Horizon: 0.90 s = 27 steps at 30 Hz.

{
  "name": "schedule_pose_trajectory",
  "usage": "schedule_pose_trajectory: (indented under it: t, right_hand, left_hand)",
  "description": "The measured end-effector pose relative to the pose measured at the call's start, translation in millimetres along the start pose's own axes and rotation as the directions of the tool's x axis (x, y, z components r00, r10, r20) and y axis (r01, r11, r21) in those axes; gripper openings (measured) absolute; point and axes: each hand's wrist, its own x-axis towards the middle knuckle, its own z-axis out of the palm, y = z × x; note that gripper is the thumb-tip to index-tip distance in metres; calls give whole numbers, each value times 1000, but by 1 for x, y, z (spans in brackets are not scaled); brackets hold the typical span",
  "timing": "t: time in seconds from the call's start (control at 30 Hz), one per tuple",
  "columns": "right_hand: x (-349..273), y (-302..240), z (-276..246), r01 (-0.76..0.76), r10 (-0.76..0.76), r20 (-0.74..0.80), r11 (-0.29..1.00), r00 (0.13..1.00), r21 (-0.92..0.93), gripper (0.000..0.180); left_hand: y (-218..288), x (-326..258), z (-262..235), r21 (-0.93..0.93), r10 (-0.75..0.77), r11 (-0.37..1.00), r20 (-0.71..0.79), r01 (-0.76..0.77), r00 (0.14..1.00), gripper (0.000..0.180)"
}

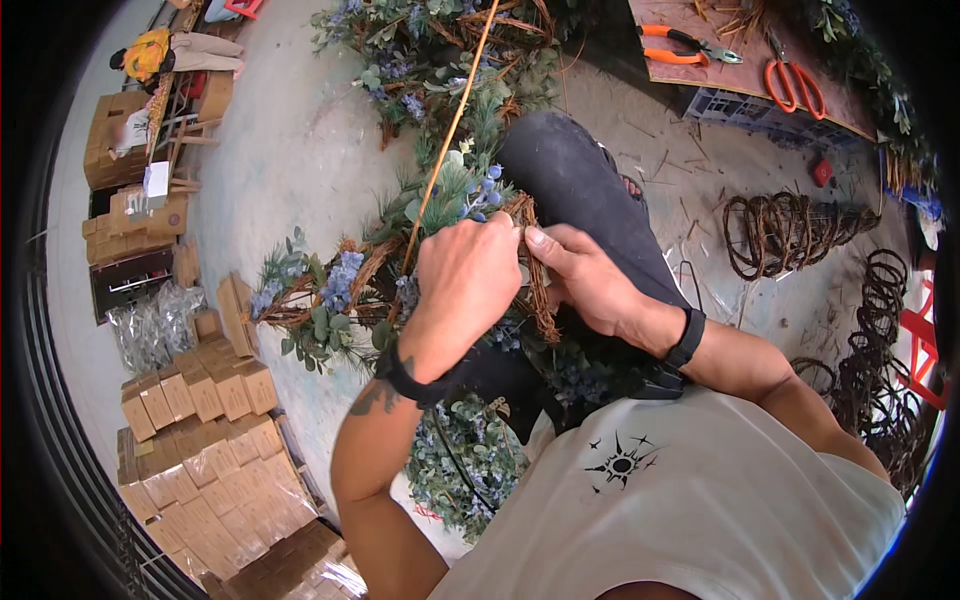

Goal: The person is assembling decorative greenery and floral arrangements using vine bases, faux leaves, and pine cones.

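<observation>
My two hands meet over a vine-twig garland (pixel 541 312) that lies across my lap, dressed with green leaves, pine sprigs and blue flowers (pixel 343 278). My left hand (pixel 465 270) is closed, knuckles up, with whatever its fingertips hold hidden underneath. Thumb and bent fingers of my right hand (pixel 590 275) close on the bundled brown twigs, the thumb tip almost touching the left fingers. Blue berries (pixel 490 185) stick up just beyond the left hand. A thin orange-brown cane (pixel 450 130) slants from the top edge down behind my left wrist.
Orange-handled pliers (pixel 690 46) and red-handled scissors (pixel 794 82) lie on a board (pixel 755 85) over a blue crate at upper right. Coiled twig cones (pixel 790 235) rest on the floor at right. Stacked cartons (pixel 215 470) stand at left; a person in yellow (pixel 150 55) is far left.
</observation>
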Motion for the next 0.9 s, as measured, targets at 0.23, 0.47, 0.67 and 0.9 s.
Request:
schedule_pose_trajectory:
  t: [0.23,0.47,0.67,0.9]
  right_hand:
    - [24,-37,-14,573,-578,300,374,759,-729,24]
    - [29,-45,4,182,-253,-60,823,966,-538,13]
    - [45,-30,9,214,-307,-260,919,916,-331,15]
    - [8,1,18,184,-259,-328,952,908,-245,33]
  left_hand:
    - [12,-18,34,156,-121,974,-260,166,958,21]
    - [-1,-37,59,-19,41,998,-553,-61,832,22]
    - [-11,-36,52,177,200,976,-476,-130,856,46]
    - [-13,-36,42,174,180,977,-376,-121,909,44]
